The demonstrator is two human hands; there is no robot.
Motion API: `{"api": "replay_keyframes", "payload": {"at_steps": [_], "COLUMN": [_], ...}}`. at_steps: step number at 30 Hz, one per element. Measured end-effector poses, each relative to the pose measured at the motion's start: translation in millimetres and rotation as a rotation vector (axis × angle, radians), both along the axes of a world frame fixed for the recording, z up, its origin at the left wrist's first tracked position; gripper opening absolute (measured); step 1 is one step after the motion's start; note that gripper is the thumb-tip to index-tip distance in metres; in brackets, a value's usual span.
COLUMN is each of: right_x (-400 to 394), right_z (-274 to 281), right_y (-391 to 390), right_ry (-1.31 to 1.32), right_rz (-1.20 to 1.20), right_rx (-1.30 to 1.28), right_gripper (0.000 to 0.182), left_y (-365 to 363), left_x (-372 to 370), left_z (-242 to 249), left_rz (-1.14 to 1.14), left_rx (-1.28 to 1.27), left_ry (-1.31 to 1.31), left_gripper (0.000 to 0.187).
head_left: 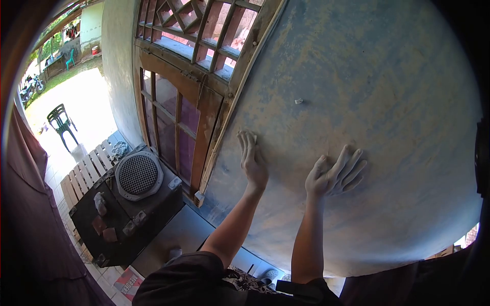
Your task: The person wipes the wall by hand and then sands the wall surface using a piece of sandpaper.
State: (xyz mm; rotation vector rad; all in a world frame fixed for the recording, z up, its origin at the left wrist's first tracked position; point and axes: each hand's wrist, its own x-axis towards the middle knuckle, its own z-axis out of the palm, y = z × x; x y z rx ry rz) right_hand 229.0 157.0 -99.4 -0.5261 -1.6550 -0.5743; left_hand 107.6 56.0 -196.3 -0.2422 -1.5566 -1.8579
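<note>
Though at the wall (398, 107), 2 dusty hands (252, 166) (332, 176) — palms largely hidden.

Black cabinet (158, 217); brownish pieces (109, 234) atop

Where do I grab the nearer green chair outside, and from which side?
I'd grip the chair by the top rail of its backrest, coming from behind and above: it stands upright, and that rail is its highest part, with nothing seen resting on it.

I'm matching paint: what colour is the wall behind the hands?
The wall is patchy blue-grey and beige; see the head view.
</note>
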Motion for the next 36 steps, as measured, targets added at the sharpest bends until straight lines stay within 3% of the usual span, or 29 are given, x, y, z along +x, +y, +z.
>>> {"api": "replay_keyframes", "payload": {"at_steps": [2,5,8,11,13,17,18,19,22,24,26,27,29,33,35,36], "right_x": [0,0,-1,1,2,0,0,1,2,2,0,0,-2,-1,0,1], "right_z": [-1,-2,-4,-4,-6,-4,-3,-2,-3,-6,-12,-14,-15,-14,-14,-14], "right_y": [-5,-4,-1,-1,-1,-2,-3,-5,-4,0,3,2,2,-2,-3,-2], "right_ry": [-0.014,0.001,0.017,-0.003,0.005,0.017,0.014,0.012,0.012,0.019,0.022,0.024,0.028,0.024,0.032,0.027], "right_rz": [-0.035,0.011,0.024,-0.016,-0.003,0.014,0.017,0.026,0.04,0.051,0.05,0.055,0.037,0.041,0.06,0.06], "right_rx": [-0.06,-0.064,-0.049,-0.005,0.0,0.001,0.004,-0.001,-0.011,-0.017,0.013,0.009,0.001,-0.012,-0.029,-0.027], "right_gripper": [0.067,0.063,0.062,0.064,0.063,0.061,0.061,0.061,0.059,0.059,0.059,0.059,0.06,0.059,0.059,0.059], "left_y": [0,-10,-27,-28,-24,-3,-2,-2,-16,-26,-30,-30,-21,4,-3,-3], "left_x": [-6,-9,-32,-33,-26,-6,-3,-2,-8,-19,-24,-21,-14,-4,10,6], "left_z": [34,55,5,-39,-39,31,45,50,38,8,-23,-26,-28,29,64,64], "left_rz": [-0.014,-0.154,-0.182,-0.12,-0.07,0.029,-0.042,-0.114,-0.177,-0.166,-0.061,-0.057,0.024,-0.058,-0.161,-0.161], "left_rx": [0.022,-0.18,-0.281,-0.122,0.026,0.083,0.044,0.005,-0.18,-0.224,-0.075,-0.079,-0.021,0.113,-0.1,-0.098], "left_ry": [0.108,0.515,0.528,0.311,-0.107,0.036,0.219,0.397,0.481,0.472,0.253,0.255,0.003,0.146,0.431,0.426], "left_gripper": [0.044,0.047,0.049,0.043,0.05,0.052,0.048,0.044,0.046,0.047,0.049,0.049,0.048,0.051,0.062,0.062]}}
